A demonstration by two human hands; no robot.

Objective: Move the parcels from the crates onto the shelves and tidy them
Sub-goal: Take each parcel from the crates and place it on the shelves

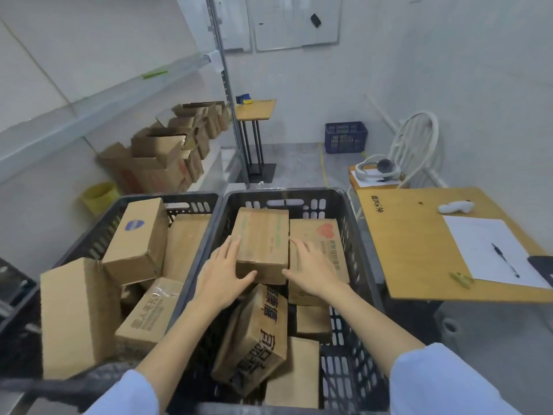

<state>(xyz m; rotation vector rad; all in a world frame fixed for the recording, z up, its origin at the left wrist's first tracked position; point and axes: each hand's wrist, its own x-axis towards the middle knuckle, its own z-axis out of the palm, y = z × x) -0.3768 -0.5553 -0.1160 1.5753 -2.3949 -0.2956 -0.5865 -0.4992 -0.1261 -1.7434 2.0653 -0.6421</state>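
Two dark plastic crates stand side by side, the left crate and the right crate, each full of brown cardboard parcels. A parcel with green print lies on top in the right crate. My left hand holds its left side, thumb across the near face. My right hand holds its right side, fingers along the edge and thumb on the near face. Next to it lies a parcel with a red heart print. Grey shelves run along the left wall.
Several open cardboard boxes stand on the lower shelf. A wooden desk at right carries paper and a pen. Farther back are a blue crate, a white chair, a small tall table and a yellow bin.
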